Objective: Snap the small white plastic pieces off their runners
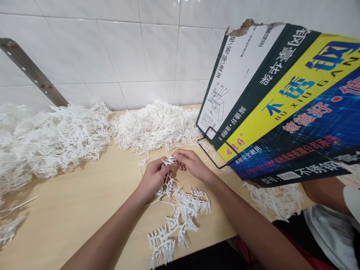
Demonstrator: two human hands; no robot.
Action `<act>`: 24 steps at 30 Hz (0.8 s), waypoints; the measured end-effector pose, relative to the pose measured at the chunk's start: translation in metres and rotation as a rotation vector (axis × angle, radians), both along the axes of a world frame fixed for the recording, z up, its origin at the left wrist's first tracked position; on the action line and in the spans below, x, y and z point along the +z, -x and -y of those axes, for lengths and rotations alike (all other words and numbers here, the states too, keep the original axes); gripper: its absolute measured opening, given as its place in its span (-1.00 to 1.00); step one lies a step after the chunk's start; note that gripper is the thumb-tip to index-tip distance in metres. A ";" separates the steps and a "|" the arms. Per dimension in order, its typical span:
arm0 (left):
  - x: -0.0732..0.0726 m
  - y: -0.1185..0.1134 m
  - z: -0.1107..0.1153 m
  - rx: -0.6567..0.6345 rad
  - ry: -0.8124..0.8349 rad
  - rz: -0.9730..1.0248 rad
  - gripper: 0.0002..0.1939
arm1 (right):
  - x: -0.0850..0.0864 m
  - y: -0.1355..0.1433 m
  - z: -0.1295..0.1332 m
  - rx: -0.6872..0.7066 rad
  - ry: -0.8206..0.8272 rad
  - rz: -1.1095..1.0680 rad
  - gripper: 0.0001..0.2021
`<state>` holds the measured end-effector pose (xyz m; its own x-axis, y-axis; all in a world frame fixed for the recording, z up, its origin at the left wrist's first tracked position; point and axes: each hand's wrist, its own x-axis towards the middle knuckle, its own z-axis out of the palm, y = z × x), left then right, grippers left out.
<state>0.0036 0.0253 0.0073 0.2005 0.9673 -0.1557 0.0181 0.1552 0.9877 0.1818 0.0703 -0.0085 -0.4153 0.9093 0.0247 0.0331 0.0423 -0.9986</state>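
At the middle of the table, my left hand (154,175) is closed around a strand of white plastic sprigs (184,215). The strand trails from under the fingers towards the table's front edge, its small branches bristling with thin spikes. Beside it my right hand (192,164) is closed, thumb and fingers pinching at a small spiky white sprig (169,161) between the two hands. The fingertips nearly meet, and exactly where each grips is partly hidden. Just beyond the hands lies a heap of loose white sprigs (159,125).
A larger white pile (56,138) covers the left back of the table (92,210). A printed cardboard box (270,86) leans at the right, with a black wire frame (218,150) by its corner. Another person's arm (323,193) shows behind more white pieces (277,198).
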 end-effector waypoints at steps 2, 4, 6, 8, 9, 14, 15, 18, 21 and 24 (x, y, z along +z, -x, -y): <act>0.000 0.000 0.000 -0.030 -0.014 -0.002 -0.72 | 0.002 0.000 0.001 0.018 0.006 0.001 -0.66; -0.001 0.000 0.000 -0.026 -0.013 0.003 -0.71 | 0.002 0.000 0.001 0.040 0.007 0.007 -0.67; 0.000 0.000 0.000 -0.009 -0.009 0.018 -0.70 | 0.000 -0.001 0.001 0.055 0.003 0.029 -0.69; 0.000 -0.001 0.000 0.001 -0.012 0.020 -0.69 | -0.001 -0.002 0.001 0.062 -0.021 0.069 -0.69; 0.000 -0.001 0.001 0.005 -0.016 0.012 -0.68 | -0.002 -0.002 0.002 0.065 -0.044 0.092 -0.70; -0.003 -0.001 0.001 0.049 -0.010 -0.028 -0.66 | 0.001 -0.003 0.006 0.097 -0.191 0.241 -0.59; -0.003 -0.001 0.002 0.047 -0.004 -0.025 -0.66 | 0.002 -0.004 0.006 0.104 -0.209 0.260 -0.57; -0.002 0.001 0.001 0.002 -0.015 -0.014 -0.69 | 0.005 -0.008 0.004 0.171 -0.196 0.211 -0.53; 0.001 0.007 -0.003 -0.125 -0.008 0.029 -0.76 | 0.007 -0.013 0.002 0.342 -0.067 0.080 -0.52; 0.002 0.017 -0.005 -0.335 0.032 0.107 -0.86 | 0.009 -0.018 0.006 0.542 0.107 -0.027 -0.51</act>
<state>-0.0137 0.0302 0.0097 0.5223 0.8401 -0.1464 -0.0297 0.1894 0.9814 0.1995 0.0644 0.0008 -0.8251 0.5636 -0.0392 0.0090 -0.0561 -0.9984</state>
